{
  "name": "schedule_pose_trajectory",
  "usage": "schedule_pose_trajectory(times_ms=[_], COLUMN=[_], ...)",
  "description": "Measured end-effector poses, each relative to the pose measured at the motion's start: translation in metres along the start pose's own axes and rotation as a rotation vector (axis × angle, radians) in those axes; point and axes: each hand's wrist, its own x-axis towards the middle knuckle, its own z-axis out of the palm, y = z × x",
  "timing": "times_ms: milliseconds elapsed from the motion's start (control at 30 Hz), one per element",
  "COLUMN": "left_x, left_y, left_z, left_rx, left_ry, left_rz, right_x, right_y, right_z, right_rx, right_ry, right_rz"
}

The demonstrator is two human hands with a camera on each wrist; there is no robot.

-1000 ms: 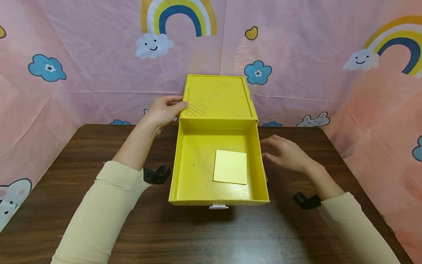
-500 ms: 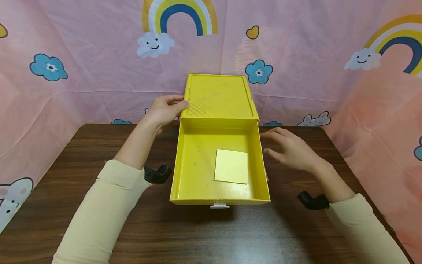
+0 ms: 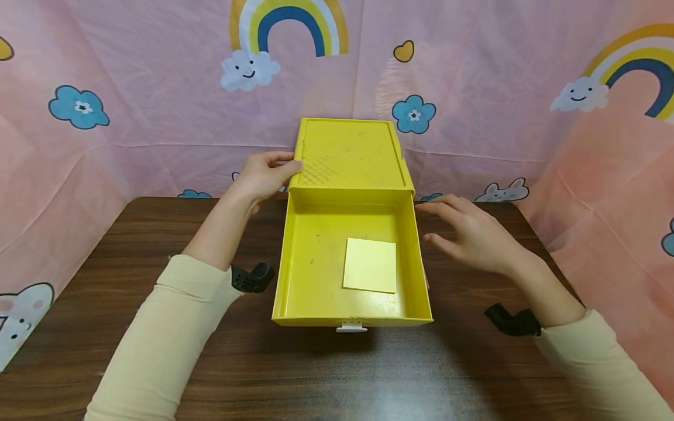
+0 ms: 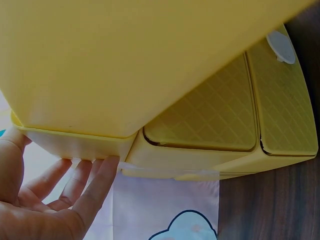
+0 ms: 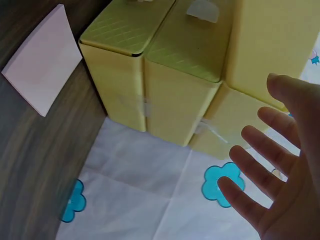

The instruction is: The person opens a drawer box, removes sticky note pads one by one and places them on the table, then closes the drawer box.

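A yellow drawer cabinet point(image 3: 347, 153) stands at the back of the table with its top drawer point(image 3: 316, 251) pulled out. In that drawer lies a pale yellow sticky note pad point(image 3: 370, 265). My left hand point(image 3: 265, 176) rests on the cabinet's upper left edge, thumb on top and fingers point(image 4: 102, 182) extended against the side wall. To the right of the drawer, my right hand point(image 3: 476, 237) hovers with fingers spread and nothing held. A pink square of paper point(image 5: 44, 61) lies on the table beside the cabinet; the drawer hides most of it in the head view.
Two lower drawers point(image 4: 200, 112) are closed below the pulled-out one. A white handle point(image 3: 351, 327) sticks out from the drawer front. Behind and at the sides hangs a pink cloth point(image 3: 174, 88) with rainbows and clouds. The table point(image 3: 237, 362) is dark wood.
My right hand has drawn back to the right, away from the drawer's side, and its fingers have spread. The left hand keeps its place on the cabinet.
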Motion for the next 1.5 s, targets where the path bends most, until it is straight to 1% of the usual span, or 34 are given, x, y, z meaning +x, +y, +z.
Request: schedule_pose_trajectory(times_ms=[267,467,767,1167,1500], left_x=[0.0,0.0,-0.001,-0.001,0.0], left_y=[-0.001,0.0,0.001,0.003,0.004], left_z=[0.0,0.0,-0.001,-0.001,-0.002], left_rx=[-0.007,-0.015,-0.003,-0.002,-0.008], left_ry=[-0.003,-0.012,-0.011,-0.016,-0.024], left_rz=[0.0,0.005,0.002,-0.001,0.001], right_x=[0.004,0.007,0.014,0.024,0.032], right_y=[-0.009,-0.015,-0.022,-0.034,-0.045], right_z=[-0.013,-0.025,-0.038,-0.049,-0.051], right_rx=[-0.029,-0.04,-0.07,-0.105,-0.118], right_ry=[-0.004,-0.008,-0.031,-0.075,-0.117], right_rz=[-0.009,-0.032,-0.094,-0.179,-0.233])
